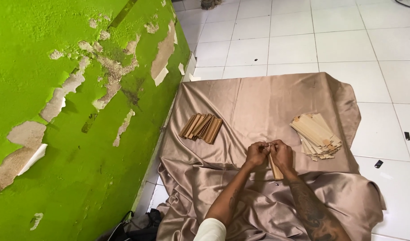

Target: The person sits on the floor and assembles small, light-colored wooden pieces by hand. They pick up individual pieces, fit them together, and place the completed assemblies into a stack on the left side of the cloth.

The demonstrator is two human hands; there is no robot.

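Observation:
My left hand (255, 154) and my right hand (282, 154) meet over a beige satin cloth (258, 102) spread on the floor. Both are closed around the top of one flat, folded piece of brown cardboard (275, 169), which hangs down below my right hand. A row of folded brown pieces (201, 127) stands on edge to the far left of my hands. A loose pile of flat, paler cardboard pieces (316, 135) lies to the right of my right hand.
A green wall (71, 111) with peeling paint runs along the left edge of the cloth. White floor tiles (303, 40) surround the cloth. Two small dark objects (379, 164) lie on the tiles at the right. A black bag (133, 225) sits at the bottom left.

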